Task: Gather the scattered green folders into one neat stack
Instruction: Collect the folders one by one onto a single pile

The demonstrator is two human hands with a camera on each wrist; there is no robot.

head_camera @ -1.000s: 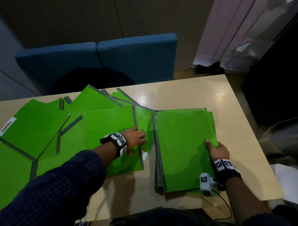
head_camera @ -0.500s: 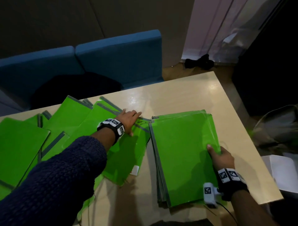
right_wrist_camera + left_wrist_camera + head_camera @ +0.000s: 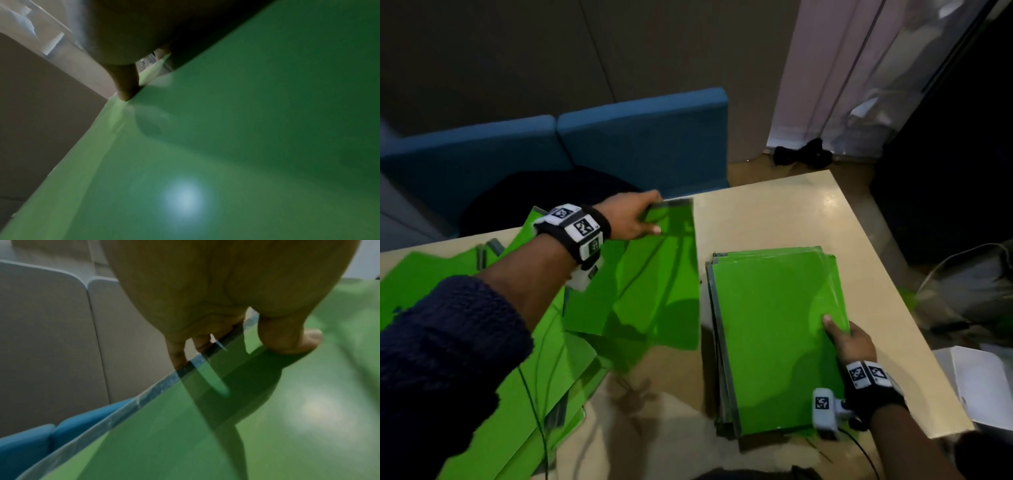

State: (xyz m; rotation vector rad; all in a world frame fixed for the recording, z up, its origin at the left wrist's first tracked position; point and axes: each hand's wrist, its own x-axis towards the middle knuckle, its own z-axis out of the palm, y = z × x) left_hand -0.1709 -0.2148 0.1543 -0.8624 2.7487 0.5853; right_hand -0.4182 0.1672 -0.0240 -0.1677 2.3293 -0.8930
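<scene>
The left hand (image 3: 631, 216) pinches a green folder (image 3: 654, 281) at its far grey-spined edge, thumb on top and fingers underneath, so the sheet hangs lifted and tilted above the scattered folders (image 3: 493, 342), its long axis running from about 12 toward 6 o'clock. The stack (image 3: 774, 339) lies at roughly 3 to 4 o'clock from that grip, just beside the lifted sheet and nearly parallel to it, so I judge a short rightward carry with little turning should land it. The right hand (image 3: 851, 342) grips the stack's right edge, thumb on the top cover.
</scene>
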